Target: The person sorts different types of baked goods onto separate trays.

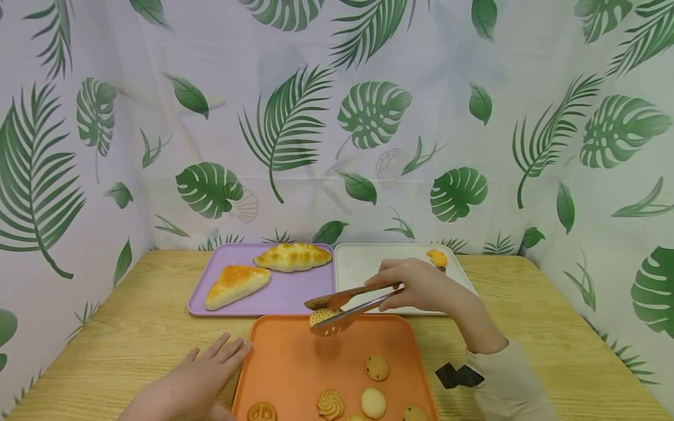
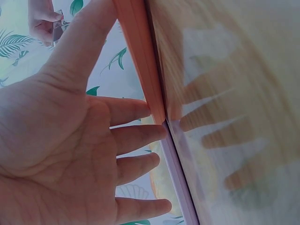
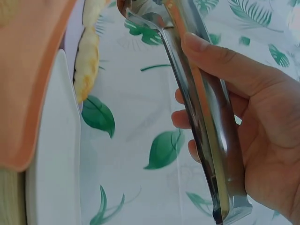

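Observation:
My right hand (image 1: 423, 285) grips metal serving tongs (image 1: 363, 307). Between the tong ends, a round, speckled cookie (image 1: 320, 316) is held above the far part of the orange tray (image 1: 286, 359). In the right wrist view, thumb and fingers wrap the tong arms (image 3: 229, 136); the cookie is out of sight there. My left hand (image 1: 192, 380) lies along the orange tray's left edge, fingers straight and spread. Its fingertips (image 2: 157, 133) are right at the rim in the left wrist view. On the tray are a swirl cookie (image 1: 330, 404), a plain round cookie (image 1: 373, 403) and several others.
Behind the orange tray stand a purple tray (image 1: 295, 292) with a triangular bread (image 1: 237, 285) and a braided bread (image 1: 292, 258), and a white tray (image 1: 353, 263) with a small orange-yellow piece (image 1: 436, 257). A leaf-print curtain (image 1: 316, 193) encloses the wooden table (image 1: 116, 327).

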